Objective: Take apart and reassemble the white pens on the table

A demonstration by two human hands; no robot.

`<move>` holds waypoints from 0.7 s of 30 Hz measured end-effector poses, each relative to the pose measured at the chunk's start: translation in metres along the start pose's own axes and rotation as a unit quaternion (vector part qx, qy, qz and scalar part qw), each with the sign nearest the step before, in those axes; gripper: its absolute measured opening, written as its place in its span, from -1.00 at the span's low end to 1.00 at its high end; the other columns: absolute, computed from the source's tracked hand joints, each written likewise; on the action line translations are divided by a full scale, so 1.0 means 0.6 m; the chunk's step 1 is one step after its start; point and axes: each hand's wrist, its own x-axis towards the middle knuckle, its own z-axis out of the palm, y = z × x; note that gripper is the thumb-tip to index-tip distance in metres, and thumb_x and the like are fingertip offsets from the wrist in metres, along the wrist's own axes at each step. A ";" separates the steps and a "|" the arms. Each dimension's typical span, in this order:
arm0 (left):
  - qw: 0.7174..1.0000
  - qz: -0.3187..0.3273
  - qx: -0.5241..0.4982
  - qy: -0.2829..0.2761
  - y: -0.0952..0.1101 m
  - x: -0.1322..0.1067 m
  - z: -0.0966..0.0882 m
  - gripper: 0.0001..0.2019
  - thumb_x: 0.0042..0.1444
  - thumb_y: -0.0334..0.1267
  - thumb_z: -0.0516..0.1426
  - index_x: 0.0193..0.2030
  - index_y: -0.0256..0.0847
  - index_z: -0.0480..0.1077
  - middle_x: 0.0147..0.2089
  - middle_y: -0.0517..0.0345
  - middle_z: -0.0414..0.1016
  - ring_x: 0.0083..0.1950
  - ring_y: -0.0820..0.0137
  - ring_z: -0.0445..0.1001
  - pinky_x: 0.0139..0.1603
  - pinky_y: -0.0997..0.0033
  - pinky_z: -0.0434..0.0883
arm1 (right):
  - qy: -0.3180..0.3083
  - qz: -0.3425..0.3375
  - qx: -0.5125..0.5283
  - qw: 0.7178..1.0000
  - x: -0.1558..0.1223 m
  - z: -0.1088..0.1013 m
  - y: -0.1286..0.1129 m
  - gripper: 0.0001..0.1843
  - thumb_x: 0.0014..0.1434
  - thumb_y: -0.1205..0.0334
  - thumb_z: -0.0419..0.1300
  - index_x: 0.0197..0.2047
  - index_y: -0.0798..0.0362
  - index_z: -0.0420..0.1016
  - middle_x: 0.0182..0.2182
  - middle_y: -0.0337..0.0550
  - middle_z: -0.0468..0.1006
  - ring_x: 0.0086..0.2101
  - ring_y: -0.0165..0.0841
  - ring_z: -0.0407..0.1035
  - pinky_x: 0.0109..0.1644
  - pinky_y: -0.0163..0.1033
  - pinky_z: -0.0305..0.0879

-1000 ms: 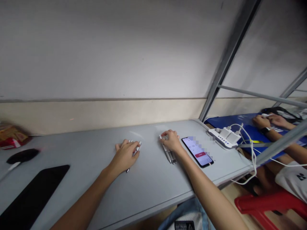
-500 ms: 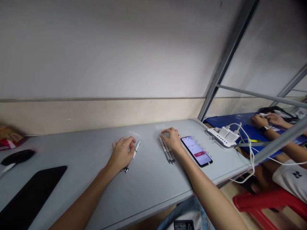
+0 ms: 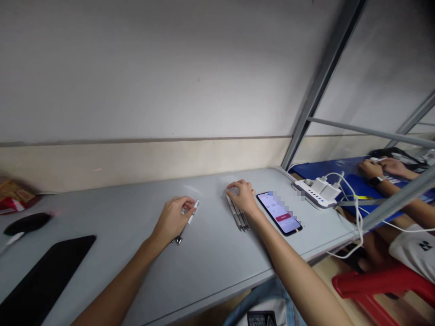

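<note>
The person's left hand [image 3: 172,216], nearest the white pen [image 3: 191,219], bends its fingertips at the pen's far end, pinch unclear; the pen lies just right, slanting back wristward. The right hand [image 3: 244,197] arches over parallel pens [image 3: 234,214], near ends leftward of its wrist, grip also unclear.

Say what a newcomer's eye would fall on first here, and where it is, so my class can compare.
Probably the lit phone, lying on the grey desk just right of the right grip. Next, perhaps, the pens by that grip, and the white pen at the left grip's fingertips. The bright red seat also stands out at lower right.
</note>
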 end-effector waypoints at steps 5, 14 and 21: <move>0.999 0.004 -0.042 0.008 0.001 -0.001 0.001 -0.84 0.06 -0.21 0.13 -0.23 -0.17 0.46 -0.29 0.16 0.54 -0.25 0.35 0.50 -0.18 0.37 0.39 | -0.001 -0.007 0.001 1.000 -0.001 0.000 -0.001 -0.82 0.12 0.16 0.20 -0.20 -0.06 0.55 -0.11 -0.09 0.42 -0.04 -0.16 0.18 -0.08 -0.12 -0.02; 0.971 -0.042 -0.235 -0.031 -0.003 0.004 0.007 -0.82 0.00 -0.22 0.17 -0.26 -0.21 0.46 -0.30 0.13 0.50 -0.26 0.39 0.46 -0.20 0.41 0.39 | -0.004 -0.019 0.004 1.000 0.000 0.005 0.002 -0.83 0.12 0.16 0.20 -0.20 -0.06 0.55 -0.11 -0.09 0.42 -0.05 -0.16 0.18 -0.08 -0.12 -0.02; 0.924 -0.105 -0.364 -0.055 0.003 0.003 0.005 -0.90 -0.08 -0.29 0.21 -0.38 -0.22 0.43 -0.39 0.20 0.43 -0.36 0.47 0.38 -0.33 0.51 0.31 | -0.011 -0.025 0.001 1.000 -0.001 0.007 0.002 -0.82 0.13 0.15 0.19 -0.19 -0.07 0.55 -0.11 -0.09 0.41 -0.04 -0.17 0.17 -0.07 -0.11 -0.03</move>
